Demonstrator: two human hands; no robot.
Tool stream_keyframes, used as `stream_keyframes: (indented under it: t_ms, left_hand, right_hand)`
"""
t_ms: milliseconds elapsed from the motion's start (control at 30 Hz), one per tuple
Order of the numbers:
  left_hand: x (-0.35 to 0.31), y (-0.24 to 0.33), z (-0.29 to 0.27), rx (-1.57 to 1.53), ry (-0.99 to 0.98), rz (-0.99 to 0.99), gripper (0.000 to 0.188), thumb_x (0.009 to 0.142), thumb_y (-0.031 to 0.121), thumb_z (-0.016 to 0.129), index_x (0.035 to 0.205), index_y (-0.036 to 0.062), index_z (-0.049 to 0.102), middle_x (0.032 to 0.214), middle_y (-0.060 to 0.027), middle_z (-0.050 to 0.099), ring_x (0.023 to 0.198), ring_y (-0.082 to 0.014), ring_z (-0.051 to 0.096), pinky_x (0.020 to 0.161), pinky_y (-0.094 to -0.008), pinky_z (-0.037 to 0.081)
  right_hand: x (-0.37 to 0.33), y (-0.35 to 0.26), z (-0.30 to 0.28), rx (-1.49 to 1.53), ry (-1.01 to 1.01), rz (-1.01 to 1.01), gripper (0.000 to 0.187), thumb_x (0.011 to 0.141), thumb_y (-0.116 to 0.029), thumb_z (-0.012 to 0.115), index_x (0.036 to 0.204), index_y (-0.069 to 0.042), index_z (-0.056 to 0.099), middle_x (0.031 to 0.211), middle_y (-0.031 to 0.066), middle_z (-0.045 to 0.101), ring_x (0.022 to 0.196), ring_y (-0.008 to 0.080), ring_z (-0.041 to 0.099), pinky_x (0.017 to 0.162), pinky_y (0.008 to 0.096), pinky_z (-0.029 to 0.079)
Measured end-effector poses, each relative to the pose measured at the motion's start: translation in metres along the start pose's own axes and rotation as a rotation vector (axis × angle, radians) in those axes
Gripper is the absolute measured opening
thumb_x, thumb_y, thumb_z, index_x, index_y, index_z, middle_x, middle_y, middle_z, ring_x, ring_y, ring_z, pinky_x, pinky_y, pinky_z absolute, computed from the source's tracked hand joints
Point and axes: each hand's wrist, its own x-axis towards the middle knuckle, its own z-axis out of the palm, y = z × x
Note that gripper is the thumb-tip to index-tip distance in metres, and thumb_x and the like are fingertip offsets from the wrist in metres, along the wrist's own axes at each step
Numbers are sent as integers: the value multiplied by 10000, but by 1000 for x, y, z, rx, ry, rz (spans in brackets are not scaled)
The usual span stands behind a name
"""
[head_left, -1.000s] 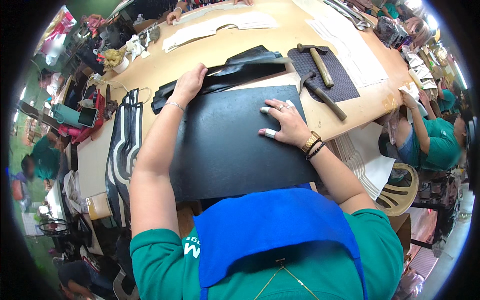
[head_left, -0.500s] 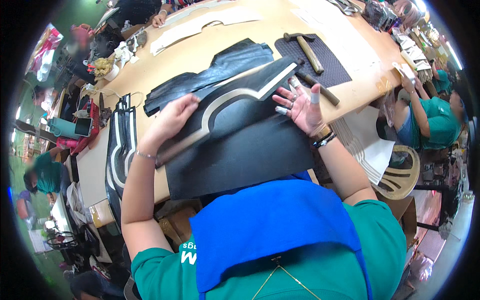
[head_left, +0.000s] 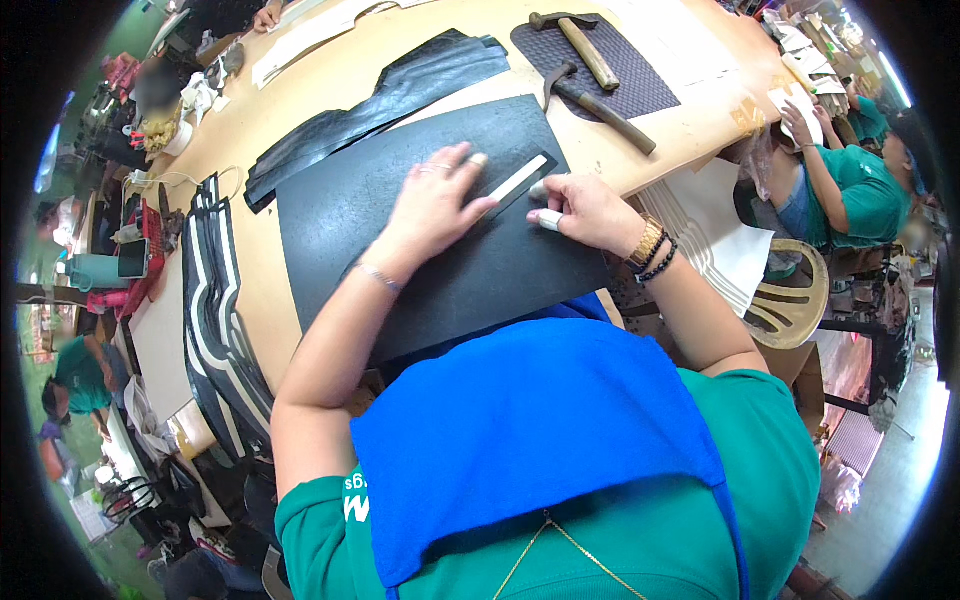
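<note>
A black board (head_left: 400, 290) with a smooth dark surface lies in front of me at the table's near edge. On it rests a short black strip (head_left: 497, 207) with a narrow off-white band (head_left: 520, 177) along it. My left hand (head_left: 432, 205) is palm down at the strip's left side, fingers apart, thumb at its lower end. My right hand (head_left: 592, 212) is closed at the strip's right edge, fingers curled and thumb bent in, with pale covers on the fingertips. Whether these fingers pinch anything is hidden.
Beyond the board lies folded black sheet material (head_left: 390, 100). Two hammers (head_left: 590, 55) (head_left: 605, 112) lie by a dark textured mat (head_left: 640, 85). Left are several black pieces with white bands (head_left: 210, 300). A seated person (head_left: 850, 195) works at right, near a beige chair (head_left: 790, 300).
The long curved black piece with its white band has left the board; a short strip is there now. My left hand moved right and my right hand closed from spread fingers.
</note>
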Motion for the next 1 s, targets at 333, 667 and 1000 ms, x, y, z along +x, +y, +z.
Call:
stream_keyframes:
  t_ms: [333,667,1000]
  left_hand:
    - [-21,45,10,-342,-36,216,601,803,273,766,1346,124,559,1289,-126,570,1193,-318,544,1033,-447,424]
    - [5,53,20,-423,-88,63,185,901,210,670,1060,131,722,978,-86,642,957,-288,635,848,-399,523]
    - [-1,48,27,-321,8,279,197,858,131,661,1043,145,729,1010,-57,658,938,-258,647,825,-372,544]
  right_hand:
    - [-33,20,-14,-212,122,-267,332,858,-94,701,1181,-40,645,1009,150,648,969,317,619,896,395,491]
    - [-36,32,-11,-97,57,-208,168,883,-31,659,1049,-23,686,958,132,645,898,282,653,812,352,530]
    - [-44,39,-9,-311,100,-495,219,837,-11,633,1048,-44,683,999,120,651,927,301,646,825,370,539]
